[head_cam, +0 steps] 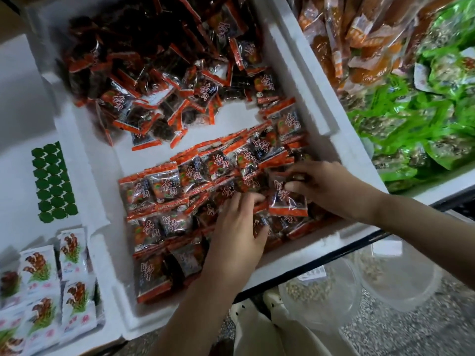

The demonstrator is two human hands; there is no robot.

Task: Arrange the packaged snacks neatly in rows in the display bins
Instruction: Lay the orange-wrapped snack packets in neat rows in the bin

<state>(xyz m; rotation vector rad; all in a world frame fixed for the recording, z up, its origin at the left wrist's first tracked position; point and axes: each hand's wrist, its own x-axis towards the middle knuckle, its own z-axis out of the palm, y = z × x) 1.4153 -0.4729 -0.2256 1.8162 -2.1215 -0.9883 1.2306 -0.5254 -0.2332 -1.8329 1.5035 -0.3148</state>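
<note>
Nearest the person is the front wall of the white foam bin (pixel 282 260). Just behind it, red-and-black snack packets lie in overlapping rows (pixel 164 201) that fill the near part of the bin from its left wall across to its right. The left hand (pixel 237 227) rests on top of these rows near their middle, its fingers (pixel 246 200) spread and lightly bent, pressing on the packets and gripping none. Just beside it, the right hand (pixel 325 185) has thumb and fingers curled onto one packet (pixel 288 202), which sits tilted at the right end of the rows and not yet flush with its neighbours. It looks as if this packet is being fitted into place. Beyond the rows is a bare strip of bin floor (pixel 231 116), and past that the far part of the bin holds a loose heap (pixel 154 73) of the same packets, jumbled at all angles. By this showing roughly the near half of the bin is arranged, and the heap, which looks at least as large as the rows, is left to sort. In the bin to the left, white packets (pixel 43 291) lie fairly orderly. To the right and farther off, green packets (pixel 424 124) and orange packets (pixel 347 34) lie in untidy piles, so those bins may need work too.
</note>
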